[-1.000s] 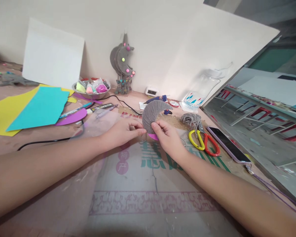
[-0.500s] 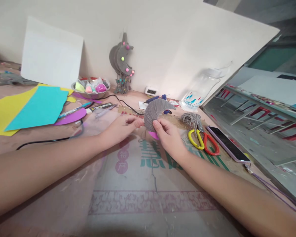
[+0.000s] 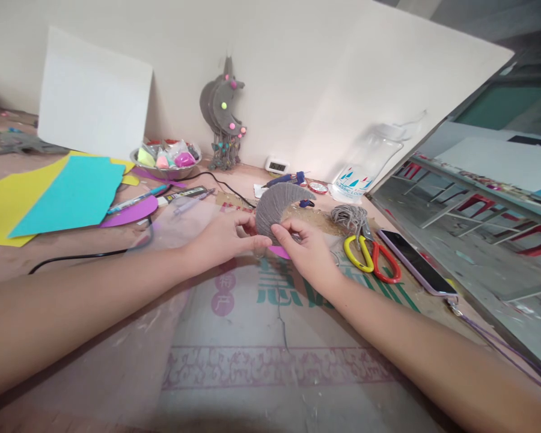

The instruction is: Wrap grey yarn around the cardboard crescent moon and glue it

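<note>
A crescent moon wrapped in grey yarn (image 3: pixel 270 207) is held up over the table, its upper tip pointing right. My right hand (image 3: pixel 309 249) pinches its lower part, thumb in front and fingers behind. At the lower left edge my left hand (image 3: pixel 228 240) is closed on the same crescent, its thumb along the bottom and fingertips partly hidden behind. Beneath the crescent a bit of purple (image 3: pixel 279 251) shows between the hands. To the right lie a loose bundle of grey yarn (image 3: pixel 349 216) and scissors (image 3: pixel 374 258) with one yellow and one red handle.
A finished moon hanging (image 3: pixel 225 108) is on the white wall. Along the back stand a bowl of coloured clay (image 3: pixel 165 171), a small digital clock (image 3: pixel 277 165), a glue gun (image 3: pixel 284 180) and a clear jar (image 3: pixel 365 162). Coloured sheets (image 3: pixel 67 195) lie left, a phone (image 3: pixel 417 261) right.
The crescent has shifted slightly left and down, toward my left hand. My left thumb has moved right, along the crescent's lower edge. The right hand keeps its pinch.
</note>
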`<state>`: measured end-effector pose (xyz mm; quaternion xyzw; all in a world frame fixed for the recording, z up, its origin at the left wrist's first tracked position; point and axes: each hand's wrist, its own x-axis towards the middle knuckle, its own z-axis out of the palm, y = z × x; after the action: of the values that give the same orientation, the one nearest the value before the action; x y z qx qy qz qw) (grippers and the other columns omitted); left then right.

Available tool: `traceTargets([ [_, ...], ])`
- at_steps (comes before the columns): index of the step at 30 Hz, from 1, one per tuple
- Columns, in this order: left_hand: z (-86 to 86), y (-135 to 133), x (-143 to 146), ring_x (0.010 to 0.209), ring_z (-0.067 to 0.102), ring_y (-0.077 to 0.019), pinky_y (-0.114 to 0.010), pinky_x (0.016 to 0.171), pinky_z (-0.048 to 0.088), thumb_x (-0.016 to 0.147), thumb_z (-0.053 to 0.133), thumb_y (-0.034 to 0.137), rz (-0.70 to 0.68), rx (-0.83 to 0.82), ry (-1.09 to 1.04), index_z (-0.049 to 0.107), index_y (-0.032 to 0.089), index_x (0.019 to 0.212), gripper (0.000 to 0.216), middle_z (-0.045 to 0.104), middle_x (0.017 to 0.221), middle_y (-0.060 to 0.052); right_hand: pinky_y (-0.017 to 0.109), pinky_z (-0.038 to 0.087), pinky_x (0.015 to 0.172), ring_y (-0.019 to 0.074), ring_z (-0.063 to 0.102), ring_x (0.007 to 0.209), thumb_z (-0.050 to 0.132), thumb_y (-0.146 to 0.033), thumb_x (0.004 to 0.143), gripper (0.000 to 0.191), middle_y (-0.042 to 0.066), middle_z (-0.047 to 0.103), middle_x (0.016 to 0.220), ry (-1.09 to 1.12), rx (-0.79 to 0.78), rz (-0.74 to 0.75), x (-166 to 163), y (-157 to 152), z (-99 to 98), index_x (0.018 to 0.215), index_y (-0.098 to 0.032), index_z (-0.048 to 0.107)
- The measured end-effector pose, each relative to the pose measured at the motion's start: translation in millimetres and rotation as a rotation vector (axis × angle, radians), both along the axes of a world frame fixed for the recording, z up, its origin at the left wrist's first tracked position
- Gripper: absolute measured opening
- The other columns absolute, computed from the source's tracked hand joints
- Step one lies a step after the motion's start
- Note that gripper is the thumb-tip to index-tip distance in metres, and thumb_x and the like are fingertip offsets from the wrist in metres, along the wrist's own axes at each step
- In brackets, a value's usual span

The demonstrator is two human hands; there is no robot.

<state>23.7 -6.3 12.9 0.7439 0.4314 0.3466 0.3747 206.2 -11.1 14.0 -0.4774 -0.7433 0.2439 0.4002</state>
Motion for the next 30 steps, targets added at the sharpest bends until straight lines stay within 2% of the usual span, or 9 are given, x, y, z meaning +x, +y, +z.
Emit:
traceTargets([
  [4, -1.6, -0.3, 1.4, 0.062, 0.052, -0.0117, -0.024, 0.055, 0.039, 0.076, 0.064, 0.037, -0.006, 0.082, 0.015, 0.058, 0.017, 0.076, 0.021, 0.059, 0.07, 0.002, 0.025, 0.036, 0.063, 0.0126, 0.047, 0.063, 0.054, -0.035, 0.086, 0.027, 0.0, 0.055, 0.063, -0.032, 0.047, 0.005, -2.1, -1.7, 0.4, 0.065, -0.018, 0.057],
  [8, -0.6, -1.0, 1.3, 0.067, 0.054, -0.0125, -0.024, 0.06, 0.041, 0.081, 0.056, 0.03, -0.026, 0.132, 0.008, 0.059, 0.018, 0.078, 0.013, 0.062, 0.074, 0.001, 0.025, 0.037, 0.065, 0.0128, 0.049, 0.067, 0.052, -0.035, 0.087, 0.026, 0.0, 0.056, 0.067, -0.03, 0.037, 0.039, -1.4, -1.0, -0.4, 0.069, -0.017, 0.058],
  [14, -1.4, 0.6, -0.5, 0.072, 0.055, -0.0145, -0.028, 0.066, 0.042, 0.09, 0.041, 0.03, -0.045, 0.181, 0.061, 0.057, 0.018, 0.073, 0.026, 0.062, 0.076, 0.0, 0.023, 0.032, 0.058, 0.0107, 0.04, 0.061, 0.049, -0.038, 0.088, 0.03, -0.003, 0.043, 0.062, -0.019, -0.036, 0.072, 0.7, 1.9, -1.9, 0.066, -0.018, 0.05],
  [16, -3.3, 1.7, -1.4, 0.079, 0.056, -0.015, -0.028, 0.071, 0.043, 0.091, 0.039, 0.029, 0.009, 0.19, 0.02, 0.059, 0.018, 0.082, 0.024, 0.064, 0.085, -0.001, 0.024, 0.032, 0.058, 0.0107, 0.04, 0.061, 0.048, -0.039, 0.088, 0.03, -0.003, 0.043, 0.063, 0.004, -0.051, 0.054, 1.3, 2.9, -2.6, 0.066, -0.018, 0.05],
  [18, -5.0, 2.1, -2.3, 0.088, 0.057, -0.0157, -0.029, 0.078, 0.044, 0.09, 0.045, 0.029, 0.095, 0.218, -0.051, 0.058, 0.02, 0.097, 0.017, 0.064, 0.096, -0.002, 0.024, 0.032, 0.057, 0.0108, 0.04, 0.061, 0.048, -0.04, 0.088, 0.031, -0.003, 0.043, 0.062, 0.022, -0.055, 0.032, 1.9, 3.9, -3.4, 0.066, -0.018, 0.049],
  [20, -5.8, 1.5, -2.9, 0.091, 0.057, -0.0166, -0.03, 0.082, 0.045, 0.086, 0.054, 0.031, 0.165, 0.291, -0.063, 0.058, 0.022, 0.101, 0.018, 0.063, 0.098, -0.003, 0.024, 0.032, 0.057, 0.0109, 0.04, 0.06, 0.049, -0.04, 0.088, 0.031, -0.003, 0.043, 0.062, 0.029, -0.054, 0.016, 2.5, 4.6, -4.1, 0.066, -0.018, 0.05],
  [25, -5.3, -2.2, -2.5, 0.094, 0.056, -0.0166, -0.031, 0.088, 0.043, 0.084, 0.061, 0.032, 0.138, 0.466, 0.064, 0.067, 0.025, 0.091, 0.012, 0.061, 0.093, -0.001, 0.024, 0.032, 0.057, 0.0109, 0.04, 0.06, 0.05, -0.039, 0.088, 0.03, -0.003, 0.043, 0.061, 0.013, -0.024, 0.019, 2.0, 2.9, -3.6, 0.066, -0.018, 0.051],
  [30, -7.8, -0.8, -1.8, 0.09, 0.057, -0.0158, -0.032, 0.084, 0.044, 0.084, 0.062, 0.032, 0.135, 0.59, 0.116, 0.07, 0.025, 0.091, 0.013, 0.062, 0.09, -0.001, 0.024, 0.036, 0.062, 0.0121, 0.047, 0.065, 0.051, -0.037, 0.088, 0.027, -0.002, 0.053, 0.066, 0.025, -0.013, 0.064, 0.9, 0.0, -2.9, 0.07, -0.018, 0.057],
])
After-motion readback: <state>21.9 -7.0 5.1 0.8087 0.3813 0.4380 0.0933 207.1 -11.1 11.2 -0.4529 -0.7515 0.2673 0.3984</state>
